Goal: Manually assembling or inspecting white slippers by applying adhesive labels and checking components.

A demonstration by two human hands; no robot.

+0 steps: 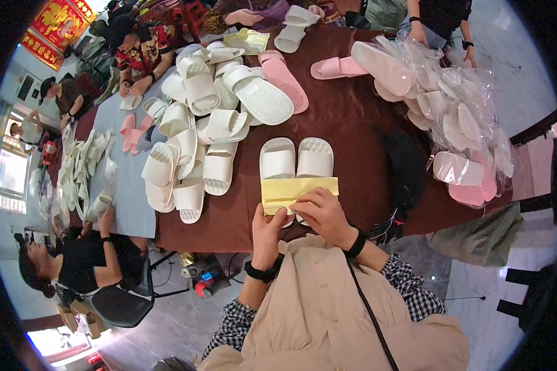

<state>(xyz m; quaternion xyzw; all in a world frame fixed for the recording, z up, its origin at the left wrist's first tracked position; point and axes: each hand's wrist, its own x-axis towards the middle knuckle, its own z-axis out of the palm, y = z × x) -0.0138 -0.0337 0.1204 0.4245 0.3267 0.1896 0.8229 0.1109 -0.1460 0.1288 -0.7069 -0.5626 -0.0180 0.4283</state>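
A long table (pixel 353 123) holds everything. Its near part has a dark red-brown cloth, and the far left part has a grey cloth (pixel 125 185). Two white slippers (pixel 296 159) lie side by side near the front edge, with a yellow paper band (pixel 298 187) across their near ends. A big heap of white slippers (pixel 204 123) lies to the left. Two pink slippers (pixel 309 71) lie further back. A pile of slippers in clear bags (pixel 442 102) sits on the right. A black bundle (pixel 405 167) lies beside it.

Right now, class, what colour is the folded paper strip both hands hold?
Yellow folded paper strip, head view.
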